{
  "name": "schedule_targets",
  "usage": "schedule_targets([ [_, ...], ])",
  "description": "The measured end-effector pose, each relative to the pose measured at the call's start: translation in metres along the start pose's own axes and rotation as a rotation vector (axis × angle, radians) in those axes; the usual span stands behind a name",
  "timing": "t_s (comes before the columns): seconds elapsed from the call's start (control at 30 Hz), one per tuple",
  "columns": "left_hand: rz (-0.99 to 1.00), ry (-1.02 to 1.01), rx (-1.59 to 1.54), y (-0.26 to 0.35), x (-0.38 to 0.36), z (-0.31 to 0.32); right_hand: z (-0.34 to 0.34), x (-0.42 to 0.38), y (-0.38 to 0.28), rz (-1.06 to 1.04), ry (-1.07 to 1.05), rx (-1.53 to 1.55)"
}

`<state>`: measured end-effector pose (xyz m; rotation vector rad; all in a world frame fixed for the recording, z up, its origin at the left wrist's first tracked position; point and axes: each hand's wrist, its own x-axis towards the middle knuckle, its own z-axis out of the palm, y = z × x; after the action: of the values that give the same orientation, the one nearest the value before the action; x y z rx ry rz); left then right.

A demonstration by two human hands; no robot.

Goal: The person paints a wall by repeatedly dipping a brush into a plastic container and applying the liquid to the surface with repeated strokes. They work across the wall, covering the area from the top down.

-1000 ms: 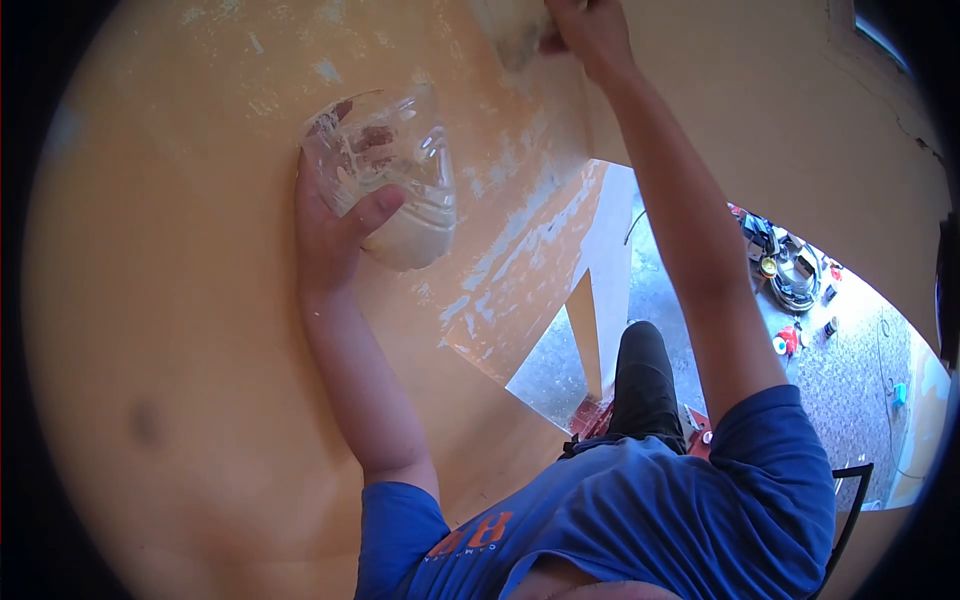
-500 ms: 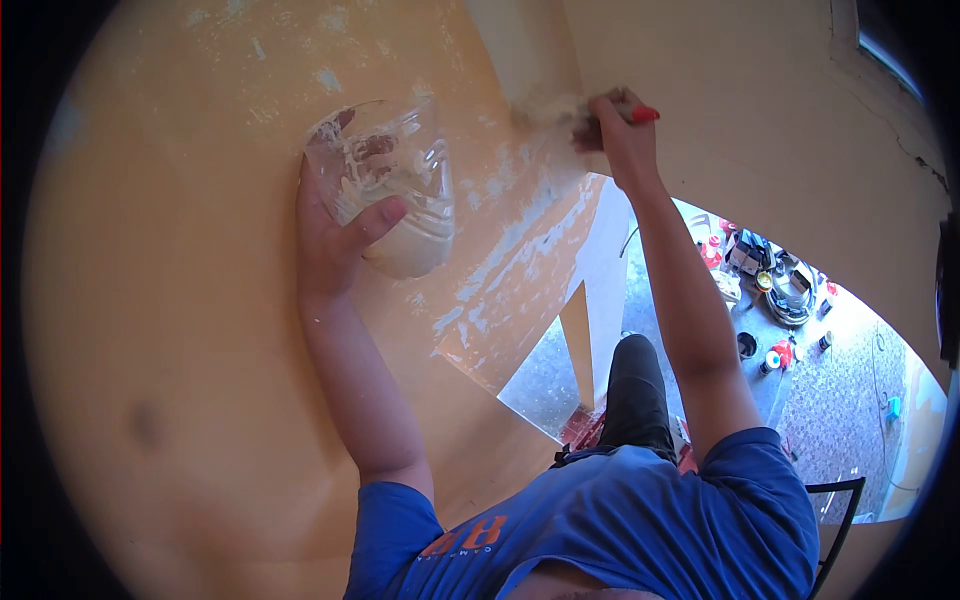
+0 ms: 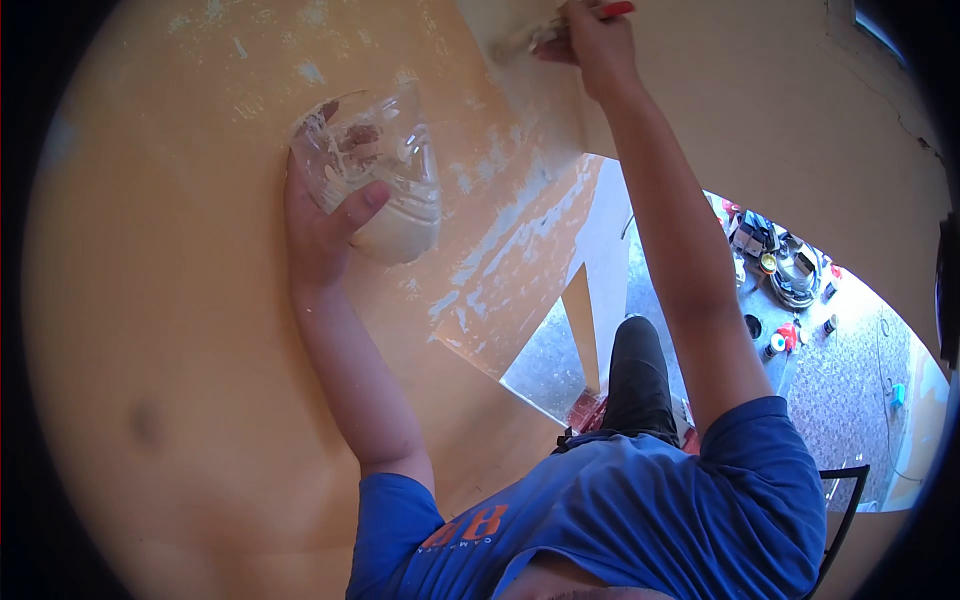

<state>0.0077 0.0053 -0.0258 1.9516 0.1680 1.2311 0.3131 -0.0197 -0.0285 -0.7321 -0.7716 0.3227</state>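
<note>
My left hand [image 3: 325,225] is wrapped round a clear plastic container [image 3: 408,185] that looks like a cut-off bottle. Pale, creamy paint lies in its bottom and streaks its inner walls. Higher up and to the right, my right hand [image 3: 598,45] grips a paintbrush [image 3: 545,38] with a red handle end. Its pale bristles are smeared by motion and lie at the wall, by the edge of a lighter strip. The orange-yellow wall [image 3: 200,300] carries whitish scuffed patches, densest below the brush.
Below right, beyond the wall's edge, a speckled floor [image 3: 845,400] holds tools, a coiled hose [image 3: 797,280] and several cans. A black metal frame [image 3: 848,500] stands by my right shoulder. A crack runs down the wall at the upper right.
My right hand has moved up and a little left along the wall with the paintbrush. The left hand and container have shifted slightly up and left.
</note>
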Motion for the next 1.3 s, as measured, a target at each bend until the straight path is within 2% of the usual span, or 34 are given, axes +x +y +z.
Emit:
schedule_targets([
  [0.03,-0.002,0.001,-0.003,-0.001,0.000,0.000,-0.004,0.001,-0.002,-0.025,0.019,0.165],
  [0.07,0.012,0.003,0.026,-0.002,0.000,-0.001,-0.007,0.002,0.003,-0.026,0.015,0.164],
  [0.13,0.025,0.006,0.058,-0.001,0.000,-0.002,-0.012,-0.004,0.025,-0.126,0.053,0.359],
  [0.17,0.020,0.011,0.050,-0.001,-0.001,-0.002,-0.010,-0.014,0.033,-0.128,0.050,0.360],
  [0.23,0.017,0.014,0.040,-0.002,-0.001,-0.001,-0.011,-0.047,0.053,0.062,0.170,0.216],
  [0.43,0.009,0.009,0.031,-0.004,0.000,-0.003,-0.043,-0.111,0.060,0.226,0.174,0.026],
  [0.47,0.004,0.002,0.044,-0.005,0.000,-0.004,-0.042,-0.107,0.057,0.222,0.182,0.030],
  [0.53,-0.003,-0.009,0.064,-0.004,0.001,-0.004,-0.031,-0.091,0.046,0.064,0.215,0.188],
  [0.6,-0.010,0.006,0.080,-0.002,0.000,-0.004,-0.012,-0.074,0.030,0.032,0.249,0.247],
  [0.67,-0.010,0.006,0.052,-0.001,-0.001,-0.002,0.002,-0.058,0.029,-0.066,0.163,0.377],
  [0.73,-0.010,0.012,0.022,0.000,-0.002,-0.003,0.006,-0.061,0.044,-0.059,0.164,0.284],
  [0.8,-0.011,0.004,0.018,0.001,-0.004,-0.003,-0.001,-0.077,0.054,-0.045,0.175,0.052],
  [0.87,-0.012,0.006,0.023,0.000,-0.005,-0.004,-0.016,-0.091,0.041,0.015,0.161,-0.010],
  [0.93,-0.019,-0.001,0.029,-0.001,-0.003,-0.006,-0.030,-0.097,0.027,0.193,0.107,-0.345],
  [1.0,-0.026,-0.038,0.014,0.000,-0.003,-0.006,-0.031,-0.088,0.028,0.223,0.085,-0.452],
  [1.07,-0.026,-0.037,0.017,-0.001,-0.003,-0.005,-0.023,-0.064,0.031,0.190,-0.053,-0.678],
  [1.3,-0.016,-0.031,-0.003,0.000,-0.005,-0.006,0.036,-0.020,0.025,0.163,-0.079,-0.781],
])
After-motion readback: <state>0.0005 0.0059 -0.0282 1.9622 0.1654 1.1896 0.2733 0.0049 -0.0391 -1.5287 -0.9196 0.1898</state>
